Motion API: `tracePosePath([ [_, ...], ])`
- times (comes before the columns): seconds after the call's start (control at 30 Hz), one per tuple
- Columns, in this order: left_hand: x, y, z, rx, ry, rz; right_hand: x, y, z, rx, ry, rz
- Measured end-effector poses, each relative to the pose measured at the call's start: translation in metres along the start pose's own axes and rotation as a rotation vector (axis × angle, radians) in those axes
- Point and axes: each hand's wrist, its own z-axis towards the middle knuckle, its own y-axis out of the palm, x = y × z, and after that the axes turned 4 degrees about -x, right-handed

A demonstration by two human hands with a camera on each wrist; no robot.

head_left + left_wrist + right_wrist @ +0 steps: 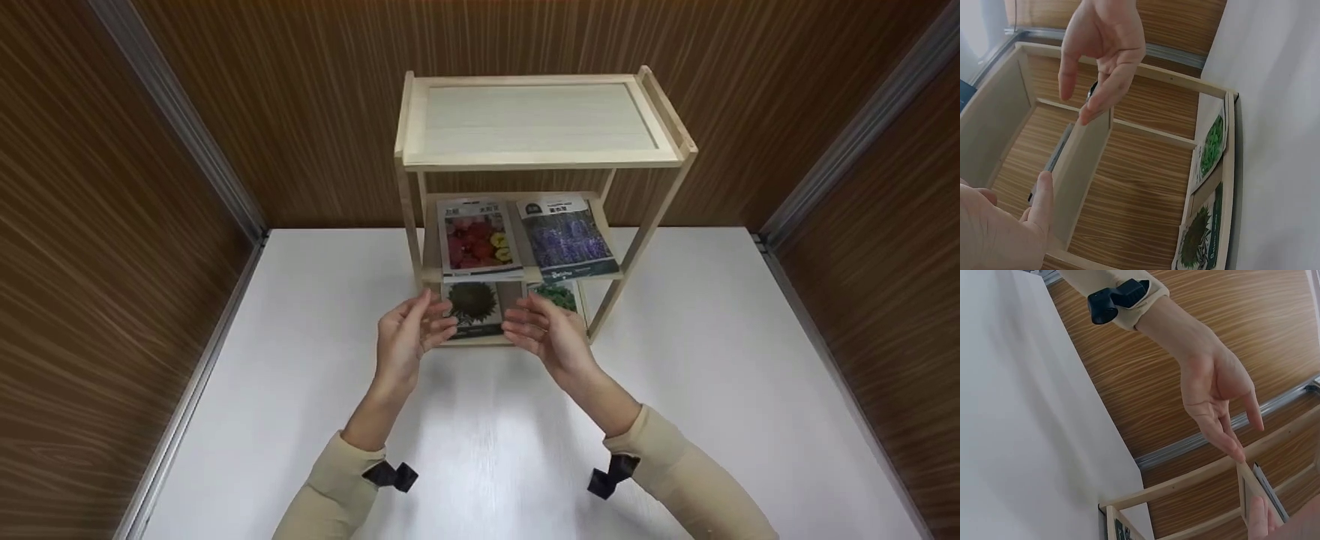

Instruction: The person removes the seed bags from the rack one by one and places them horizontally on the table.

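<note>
Both hands are empty, held in front of a light wooden shelf rack (pixel 544 161). My left hand (pixel 405 337) is before the lower left of the rack, its fingers relaxed and pointing inward. Facing it is my right hand (pixel 553 336), fingers loosely extended, with a gap between the two. On the middle shelf lie a seed packet with red and yellow flowers (pixel 478 244) and one with purple flowers (pixel 568 238). Below, partly hidden by the hands, are a sunflower packet (pixel 474 306) and a green-leaf packet (pixel 556 295). In the left wrist view, fingertips overlap the middle shelf's edge (pixel 1081 149).
The rack stands on a white table (pixel 487 442) close to a wood-grain back panel (pixel 322 112). Wood-grain side panels with metal edge strips (pixel 187 142) border the table. The rack's top tray (pixel 540 116) has raised side rails. Black wrist cameras (pixel 390 475) hang from both sleeves.
</note>
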Motion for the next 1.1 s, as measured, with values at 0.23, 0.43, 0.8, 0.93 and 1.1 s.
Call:
tracePosePath([
  [0.23, -0.003, 0.004, 0.011, -0.004, -0.039, -0.043, -0.002, 0.010, 0.012, -0.027, 0.008, 0.010],
  [0.43, -0.004, 0.007, 0.018, 0.013, -0.081, -0.062, -0.005, 0.014, 0.020, -0.035, 0.033, 0.003],
  [0.8, -0.004, 0.011, 0.031, 0.041, -0.100, -0.036, -0.006, 0.019, 0.033, -0.014, 0.068, 0.019],
  [0.93, -0.005, 0.011, 0.034, 0.049, -0.106, -0.038, -0.005, 0.019, 0.039, 0.010, 0.066, 0.024],
  [1.1, -0.006, 0.010, 0.037, 0.050, -0.106, -0.040, -0.003, 0.018, 0.041, 0.008, 0.051, 0.027],
])
